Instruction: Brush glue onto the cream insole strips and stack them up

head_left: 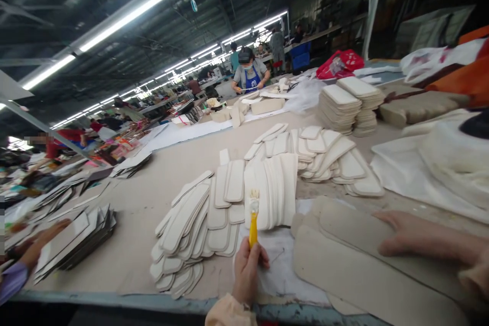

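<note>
My left hand (pixel 248 270) is closed around the yellow handle of a brush (pixel 253 229), bristles up with white paste on them. Just beyond the brush stands a fanned row of pale cut pieces (pixel 269 188). On the right, my right hand (pixel 408 234) lies on a large beige panel (pixel 351 224), its thumb and forefinger apart. A second beige panel (pixel 344 270) lies partly under that one, nearer me. White sheet material (pixel 278 260) shows between my hands. Overlapping pale pieces (pixel 187 219) spread left of the brush.
Stacked pale pieces (pixel 340 107) stand at the back right, near crumpled white cloth (pixel 439 173). Another person's hand (pixel 49 234) is by a pile of dark-edged sheets (pixel 84 239) at left. Across the table works a person in a blue apron (pixel 252 81).
</note>
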The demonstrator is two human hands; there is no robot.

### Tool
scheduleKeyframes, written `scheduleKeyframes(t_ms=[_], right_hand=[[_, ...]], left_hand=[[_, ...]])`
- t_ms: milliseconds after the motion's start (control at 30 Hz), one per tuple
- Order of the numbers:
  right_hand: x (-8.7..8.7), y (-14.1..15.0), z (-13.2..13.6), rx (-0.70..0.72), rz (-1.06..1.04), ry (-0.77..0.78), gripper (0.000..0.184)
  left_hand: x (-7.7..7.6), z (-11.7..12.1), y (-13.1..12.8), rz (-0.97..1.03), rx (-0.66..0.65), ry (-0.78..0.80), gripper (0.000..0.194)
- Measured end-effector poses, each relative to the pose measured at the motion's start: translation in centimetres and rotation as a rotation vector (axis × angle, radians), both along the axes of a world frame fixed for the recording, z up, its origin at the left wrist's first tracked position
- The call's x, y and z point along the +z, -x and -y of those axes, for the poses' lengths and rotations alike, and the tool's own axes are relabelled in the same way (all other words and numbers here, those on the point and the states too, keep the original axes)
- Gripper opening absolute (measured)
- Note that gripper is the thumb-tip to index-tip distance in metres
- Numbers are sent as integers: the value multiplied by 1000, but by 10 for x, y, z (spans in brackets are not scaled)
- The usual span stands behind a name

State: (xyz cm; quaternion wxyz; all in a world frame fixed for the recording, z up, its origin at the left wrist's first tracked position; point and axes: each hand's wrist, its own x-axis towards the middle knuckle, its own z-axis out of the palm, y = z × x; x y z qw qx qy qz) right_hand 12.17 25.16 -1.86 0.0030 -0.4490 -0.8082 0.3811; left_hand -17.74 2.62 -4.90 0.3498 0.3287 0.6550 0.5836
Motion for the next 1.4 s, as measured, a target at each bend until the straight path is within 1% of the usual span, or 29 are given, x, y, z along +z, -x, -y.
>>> scheduleKeyframes(t_ms=[67, 100, 167, 200, 267, 300, 333, 400, 467, 500, 533, 567, 633, 700, 767, 833, 900, 933, 1000, 1067, 1133, 1200, 1233, 1300, 1400], right_hand=[[7, -9, -7, 57, -116, 276, 20], [12, -15, -11, 42, -153, 367, 20], [25, -25, -19, -50, -184, 451, 25], [31, -30, -24, -91, -184, 455, 28], [44, -35, -30, -127, -129, 369, 30], [49, -36, -31, -119, -75, 282, 30], [54, -36, -31, -99, -4, 167, 29], [60, -33, -22, -46, 151, -114, 23], [59, -27, -6, 14, 258, -388, 17], [56, -24, 4, 41, 286, -487, 14], [51, -21, 13, 61, 298, -538, 13], [45, -18, 21, 74, 305, -551, 14], [32, -15, 30, 93, 313, -531, 23], [25, -15, 32, 103, 322, -524, 27], [26, -15, 34, 105, 329, -563, 26], [33, -14, 43, 114, 321, -652, 29], [38, -7, 61, 135, 308, -771, 38], [38, -2, 73, 145, 306, -827, 42], [30, 11, 97, 145, 328, -896, 47], [15, 24, 116, 147, 356, -885, 46], [3, 31, 126, 161, 378, -809, 45], [0, 31, 127, 165, 367, -712, 53], [4, 28, 124, 170, 341, -663, 57], [18, 19, 115, 202, 262, -557, 62], [40, 8, 92, 260, 171, -414, 54]], left_hand=[[-1, 1, 1, 9, -17, -4, 28], [-1, 1, 2, 12, -24, -5, 28], [-1, 2, 3, 6, -34, -6, 28], [-1, 1, 4, -3, -38, -5, 29], [0, 0, 5, -24, -42, 4, 30], [1, 0, 6, -31, -42, 10, 31], [2, 0, 6, -39, -41, 17, 31], [4, -1, 5, -55, -34, 27, 31], [6, 0, 4, -61, -28, 29, 32], [6, 0, 4, -59, -27, 27, 32], [7, 0, 3, -53, -28, 23, 33], [7, 0, 2, -46, -29, 20, 33], [7, -1, 0, -34, -18, 17, 33], [7, -2, -1, -24, 11, 10, 34], [8, -3, -2, -17, 37, -4, 35], [10, -4, -2, -12, 25, -6, 36], [12, -4, -1, -11, 4, 4, 38], [13, -3, -1, -10, -4, 9, 38], [15, -3, -1, -7, -6, 13, 39], [15, -2, -1, -9, -4, 18, 39], [14, -2, -2, -16, 0, 17, 38], [13, -2, -2, -19, 11, 6, 36], [13, -2, -2, -19, 14, 1, 36], [13, -3, -1, -22, 9, 5, 36], [14, -3, -1, -30, -11, 28, 38]])
